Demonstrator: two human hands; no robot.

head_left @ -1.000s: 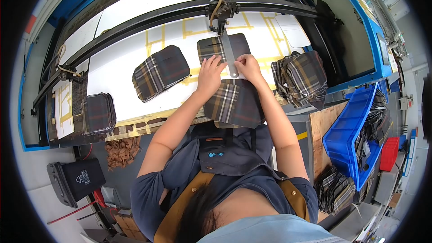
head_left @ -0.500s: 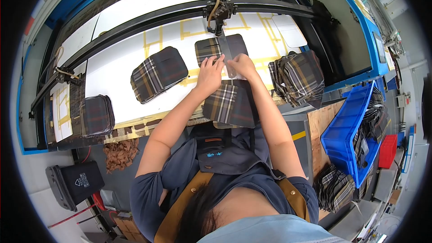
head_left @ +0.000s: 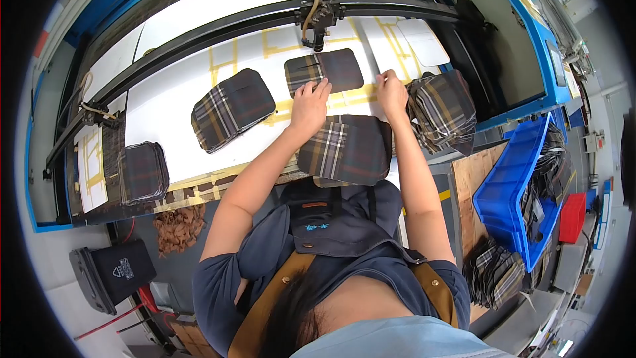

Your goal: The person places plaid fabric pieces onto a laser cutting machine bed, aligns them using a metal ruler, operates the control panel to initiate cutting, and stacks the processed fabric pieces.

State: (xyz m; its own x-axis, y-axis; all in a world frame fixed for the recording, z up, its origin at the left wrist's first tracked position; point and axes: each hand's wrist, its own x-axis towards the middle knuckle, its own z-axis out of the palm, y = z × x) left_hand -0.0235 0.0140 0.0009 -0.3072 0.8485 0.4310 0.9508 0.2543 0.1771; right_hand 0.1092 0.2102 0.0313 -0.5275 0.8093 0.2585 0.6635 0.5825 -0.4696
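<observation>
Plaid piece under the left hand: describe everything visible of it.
The plaid piece looks like woven fabric with rounded corners, tan and white stripes toward its left, darker with faint red lines toward its right. It lies flat on the white surface, close to the machine head; the left hand covers part of its near edge.

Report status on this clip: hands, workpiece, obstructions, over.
Left hand resting at plaid panel's near edge. Right hand gripping metal ruler, clear of panel. Panel lying flat. Machine head close by panel's far edge.
</observation>
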